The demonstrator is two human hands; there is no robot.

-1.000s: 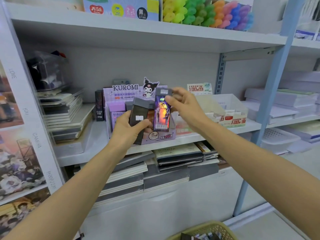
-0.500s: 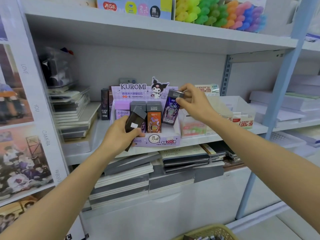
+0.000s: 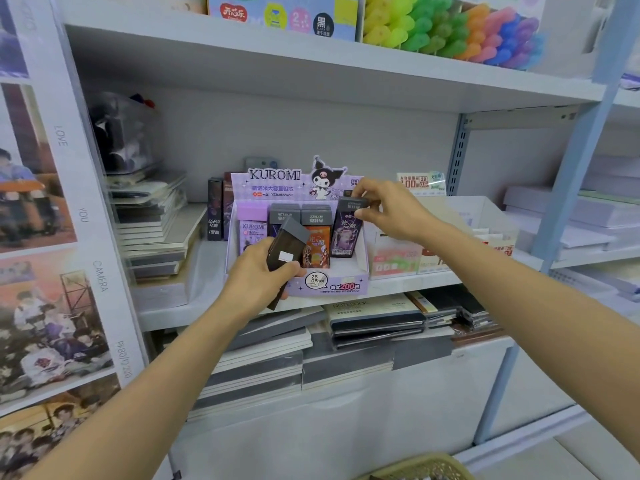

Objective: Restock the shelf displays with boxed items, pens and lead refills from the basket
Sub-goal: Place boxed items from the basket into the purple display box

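Lead refill case [image 3: 347, 230], purple, grey cap, at right end of Kuromi display box [image 3: 360, 263] front row
My right hand [image 3: 388, 209] pinches its cap to seat it upright; my left hand [image 3: 258, 271] closes round a dark spare case [image 3: 286, 249], kept ready

A stationery shop: shelf [image 3: 311, 67] displays, price tags [image 3: 420, 183], stacked notebooks [image 3: 374, 315].

White shelf [image 3: 166, 317] under purple Kuromi display box [image 3: 360, 271], notebook stack [image 3: 156, 244].
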